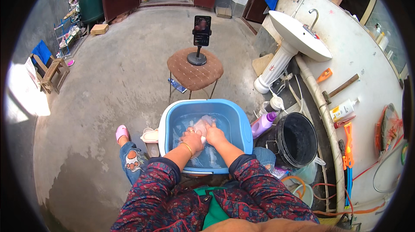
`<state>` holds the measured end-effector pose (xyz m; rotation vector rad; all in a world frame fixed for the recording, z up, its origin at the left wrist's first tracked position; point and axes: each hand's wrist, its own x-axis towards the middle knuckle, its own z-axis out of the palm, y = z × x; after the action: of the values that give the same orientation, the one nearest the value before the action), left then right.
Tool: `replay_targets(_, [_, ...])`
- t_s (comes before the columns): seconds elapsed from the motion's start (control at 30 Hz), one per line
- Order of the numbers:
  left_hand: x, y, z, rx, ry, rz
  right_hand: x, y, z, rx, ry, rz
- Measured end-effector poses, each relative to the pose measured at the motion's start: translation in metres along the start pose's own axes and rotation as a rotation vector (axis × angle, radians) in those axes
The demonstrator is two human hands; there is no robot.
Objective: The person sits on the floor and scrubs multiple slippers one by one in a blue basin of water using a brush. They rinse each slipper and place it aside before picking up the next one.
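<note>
A blue plastic basin (pixel 240 125) with a white outer side stands in front of me, holding shallow, slightly cloudy water. Inside it, my left hand (pixel 192 141), with a ring and a gold-coloured bracelet, grips a wet pale pink item (pixel 201 125) from the left. From the right my right hand (pixel 214 134) has hold of the same item. Fingers hide much of it; whether it is cloth or a soft shoe I cannot tell. A whitish end sticks up past my fingertips.
Right of the basin are a purple bottle (pixel 263 124) and a black bucket (pixel 313 138). A phone (pixel 201 31) on a stand tops a brown-cushioned stool (pixel 181 73). Pale slippers (pixel 149 135) lie to the left. Farther right stands a white pedestal washbasin (pixel 285 27).
</note>
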<state>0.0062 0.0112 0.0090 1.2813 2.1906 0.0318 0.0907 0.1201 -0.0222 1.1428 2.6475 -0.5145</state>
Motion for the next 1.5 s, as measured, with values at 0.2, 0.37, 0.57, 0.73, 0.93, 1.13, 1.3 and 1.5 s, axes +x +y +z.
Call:
replay_targets(0.2, [-0.001,-0.001,0.009,0.050,-0.044,-0.013,0.000,-0.001,0.011,0.045,-0.037,-0.064])
replay_targets(0.37, [0.002,0.002,0.016,0.097,0.026,-0.006,-0.016,-0.001,0.006,0.030,-0.146,-0.163])
replay_targets(0.57, [-0.002,0.000,0.001,0.039,-0.064,-0.014,-0.016,-0.006,-0.006,-0.039,-0.041,-0.100])
replay_targets(0.73, [-0.001,-0.001,0.001,0.058,-0.057,0.013,-0.008,-0.001,-0.008,-0.008,0.010,-0.018])
replay_targets(0.93, [0.001,-0.002,0.005,0.033,-0.055,0.008,-0.007,-0.001,-0.008,0.020,-0.015,0.038])
replay_targets(1.13, [0.004,0.001,0.003,0.056,-0.088,-0.063,-0.006,0.002,0.002,0.046,-0.134,-0.030])
replay_targets(1.3, [0.008,0.000,0.006,0.065,-0.071,-0.026,-0.010,0.012,0.011,0.079,-0.173,-0.107])
replay_targets(1.5, [0.005,-0.001,0.002,0.038,-0.088,-0.015,-0.007,0.013,0.008,0.108,-0.138,-0.064])
